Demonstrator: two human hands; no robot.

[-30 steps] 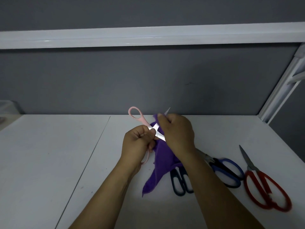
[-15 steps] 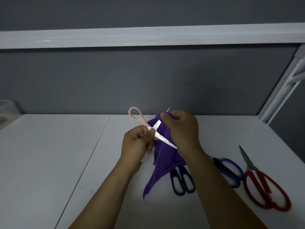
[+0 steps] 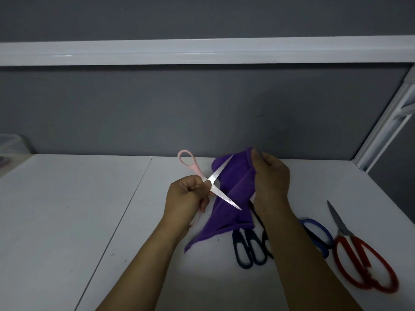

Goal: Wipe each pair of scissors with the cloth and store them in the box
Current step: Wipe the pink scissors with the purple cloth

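Over the middle of the white table, my left hand is clenched around the pink plastic-handled scissors. I grip them near the pivot, with one handle loop sticking up to the far left and the two steel blades spread apart. Just right of them, my right hand pinches the top edge of the soft purple cloth, fingers curled into the fabric. The cloth hangs down behind the blades, and its lower corner trails onto the table. I cannot tell whether the blades touch it, and neither is wrapped in it at this instant.

I judge this to be the wiping of the pink pair, not yet finished and not yet stored. Three more pairs lie on the table to the near right: dark navy-handled scissors partly under my right forearm, blue-handled scissors beside them, and large red-handled scissors furthest right. None of these is in any box, so most of the task seems to be ahead. A pale translucent container at the far left edge may be the box, though too little of it shows to say.
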